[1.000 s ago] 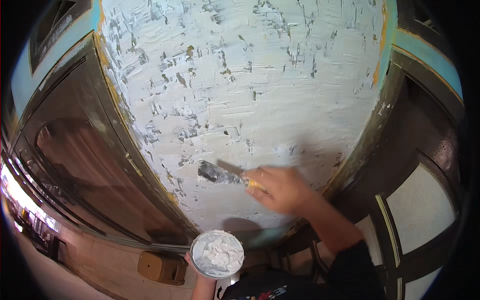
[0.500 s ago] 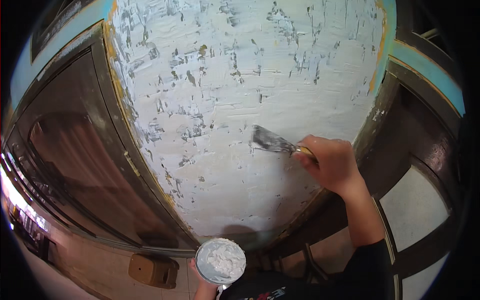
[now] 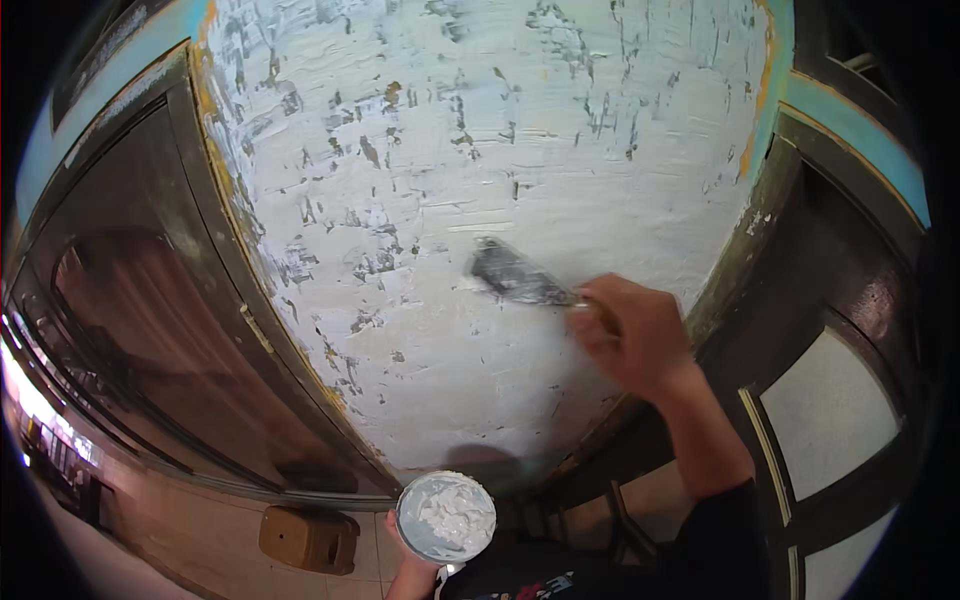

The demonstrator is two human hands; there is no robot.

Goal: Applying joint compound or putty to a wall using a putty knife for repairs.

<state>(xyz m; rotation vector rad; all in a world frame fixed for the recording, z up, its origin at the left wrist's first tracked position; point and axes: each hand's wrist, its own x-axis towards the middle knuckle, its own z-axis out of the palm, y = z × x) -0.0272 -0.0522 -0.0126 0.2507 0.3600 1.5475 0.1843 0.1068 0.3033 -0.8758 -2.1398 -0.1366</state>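
Note:
My right hand (image 3: 635,335) is closed round the handle of a putty knife (image 3: 515,277). Its wide metal blade, smeared with white and slightly blurred, points up and left against the wall (image 3: 560,220). White filler coats that wall in rough strokes, with many grey and dark patches showing through. Low in front of me, my left hand (image 3: 402,545) grips a round tub (image 3: 403,520) at its left side. White putty (image 3: 455,515) lies in a lumpy heap inside the tub. Most of the left hand's fingers are hidden by the tub.
A dark wooden door (image 3: 130,270) with a curtained pane stands left of the wall. Another dark wooden door (image 3: 830,250) with pale panels is at the right. A brown plastic stool (image 3: 310,540) sits on the tiled floor (image 3: 200,520) at lower left.
My right hand and the putty knife have moved left and a little up across the wall. The tub has shifted very slightly right and up, and the view has turned slightly.

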